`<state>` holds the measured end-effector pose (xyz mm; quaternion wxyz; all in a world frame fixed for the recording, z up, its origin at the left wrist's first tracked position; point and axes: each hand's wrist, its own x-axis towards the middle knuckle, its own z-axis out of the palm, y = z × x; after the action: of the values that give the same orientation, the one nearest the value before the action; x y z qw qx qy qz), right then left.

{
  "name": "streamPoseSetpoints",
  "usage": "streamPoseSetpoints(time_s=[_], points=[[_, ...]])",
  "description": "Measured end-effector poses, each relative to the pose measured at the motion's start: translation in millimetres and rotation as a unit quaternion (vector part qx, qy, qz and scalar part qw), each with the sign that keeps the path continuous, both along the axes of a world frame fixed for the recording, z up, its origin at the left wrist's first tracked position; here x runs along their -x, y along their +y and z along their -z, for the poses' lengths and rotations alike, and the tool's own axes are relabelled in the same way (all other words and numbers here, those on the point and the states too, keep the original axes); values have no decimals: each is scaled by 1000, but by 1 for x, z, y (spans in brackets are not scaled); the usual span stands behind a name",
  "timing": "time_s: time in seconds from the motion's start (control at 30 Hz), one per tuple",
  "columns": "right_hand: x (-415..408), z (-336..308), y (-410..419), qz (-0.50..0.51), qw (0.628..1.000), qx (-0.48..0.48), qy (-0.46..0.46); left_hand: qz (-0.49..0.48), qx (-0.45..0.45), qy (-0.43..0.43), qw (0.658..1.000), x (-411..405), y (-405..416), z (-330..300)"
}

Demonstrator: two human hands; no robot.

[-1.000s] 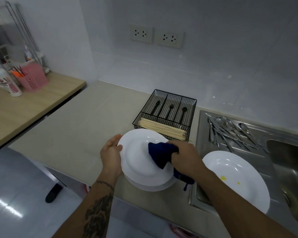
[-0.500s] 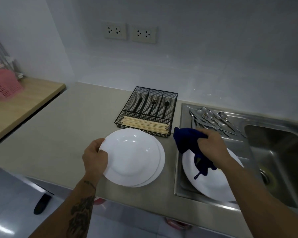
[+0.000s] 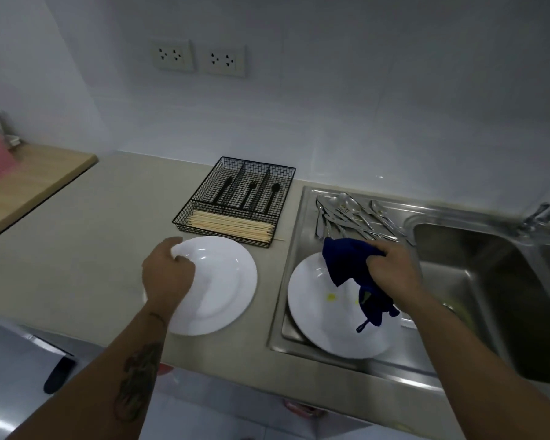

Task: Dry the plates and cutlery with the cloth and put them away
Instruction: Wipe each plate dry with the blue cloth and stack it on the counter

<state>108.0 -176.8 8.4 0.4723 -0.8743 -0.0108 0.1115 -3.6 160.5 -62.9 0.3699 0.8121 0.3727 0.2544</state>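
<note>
My right hand, clamped on the dark blue cloth, hangs directly over the stained white plate on the steel draining board, while my left hand grips the far-left rim of the white plates stacked on the beige surface.

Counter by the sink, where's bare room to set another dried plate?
Free: the beige counter left of the wire cutlery tray, up to the wooden top. Crowded: the drainboard, with cutlery and a plate.

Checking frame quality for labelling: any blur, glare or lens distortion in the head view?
Head view: dim, cool lighting; wide-angle bending at the edges, as on the counter edge; slight motion blur on the left hand and right hand; soft glare on the counter plate; cutlery pile smeared.
</note>
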Motion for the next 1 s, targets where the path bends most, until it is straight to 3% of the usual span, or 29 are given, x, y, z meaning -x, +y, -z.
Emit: streamPoseSetpoints(time_s=[0.13, 0.23, 0.33, 0.53, 0.77, 1.0], points=[[-9, 7, -22, -19, 1000, -1, 4, 95, -7, -5, 995, -30, -67, -3], [-10, 15, -35, -32, 999, 16, -15, 201, 2, 41, 979, -46, -122, 8], [0, 22, -44, -55, 997, 45, -34, 249, 24, 115, 961, -54, -159, 24], [14, 55, -49, -106, 987, 120, 0, 209, 75, 123, 967, -58, -177, 35], [15, 68, -46, -134, 977, 165, 34, 178, 210, 24, 961, -62, -182, 32], [11, 71, -35, -113, 976, 180, 43, 210, 133, 77, 965, -76, -169, 42]])
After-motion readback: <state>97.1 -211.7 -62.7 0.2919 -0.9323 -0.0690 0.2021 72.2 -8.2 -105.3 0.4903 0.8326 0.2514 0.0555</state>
